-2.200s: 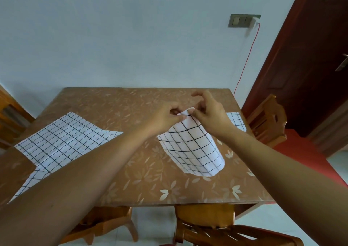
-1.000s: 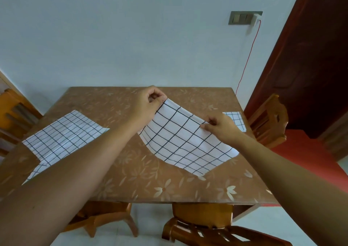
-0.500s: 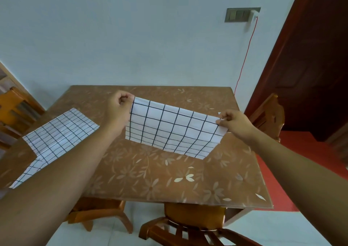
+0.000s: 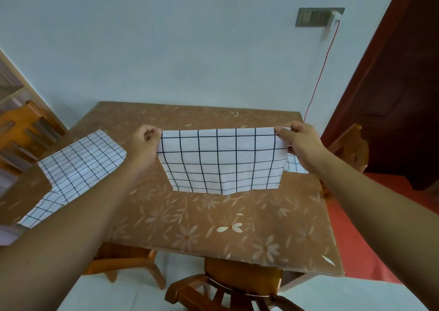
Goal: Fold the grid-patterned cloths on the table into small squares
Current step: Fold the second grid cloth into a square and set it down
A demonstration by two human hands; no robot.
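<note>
A white cloth with a black grid (image 4: 222,162), folded over, hangs stretched above the middle of the brown floral table (image 4: 213,230). My left hand (image 4: 143,144) pinches its upper left corner and my right hand (image 4: 298,144) pinches its upper right corner. The cloth's lower edge droops toward the tabletop. A second grid cloth (image 4: 76,165) lies spread flat at the table's left side, partly hidden by my left forearm. A small folded grid cloth (image 4: 294,165) peeks out on the table behind my right hand.
Wooden chairs stand at the left (image 4: 21,132), at the right (image 4: 349,146) and under the near table edge (image 4: 237,284). A red cable (image 4: 320,73) runs down the wall from a socket. A dark red door (image 4: 392,84) is at the right.
My hands moved apart from the cloth's middle and lifted it, pulling it taut by its upper corners. The cloth now hangs wide and level instead of bunched on the table.
</note>
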